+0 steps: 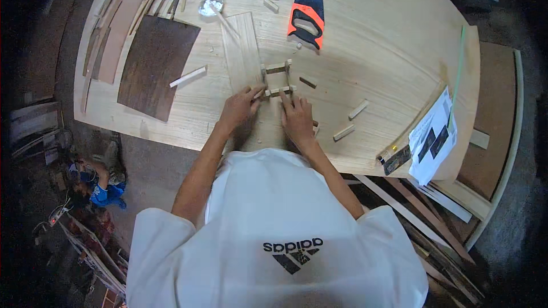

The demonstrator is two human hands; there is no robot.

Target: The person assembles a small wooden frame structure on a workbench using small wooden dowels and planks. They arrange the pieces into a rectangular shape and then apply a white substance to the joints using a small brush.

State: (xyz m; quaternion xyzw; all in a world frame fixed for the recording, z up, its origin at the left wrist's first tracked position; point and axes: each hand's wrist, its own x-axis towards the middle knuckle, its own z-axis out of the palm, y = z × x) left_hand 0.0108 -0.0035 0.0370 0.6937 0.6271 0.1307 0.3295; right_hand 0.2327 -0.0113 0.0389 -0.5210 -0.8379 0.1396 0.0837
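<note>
A small frame of wooden sticks [276, 70] stands on the table in front of me, with short upright pieces at its corners. At its near left corner, my left hand [237, 109] is closed, its fingertips pinching a short wooden stick [260, 93]. My right hand [298, 118] lies palm down with its fingers apart, the index fingertip touching the frame's near bar. A dark short stick [307, 82] lies just right of the frame. Two pale sticks rest farther right, one of them a pale block [343, 132]. Part of a piece by my right wrist is hidden.
A handsaw [306, 25] with an orange and black handle lies beyond the frame. Left are a light board [242, 51], a bowl of white paste [211, 5] with a stick, and a dark panel [158, 65]. Paper sheets [434, 137] lie right. Another person [105, 185] is at lower left.
</note>
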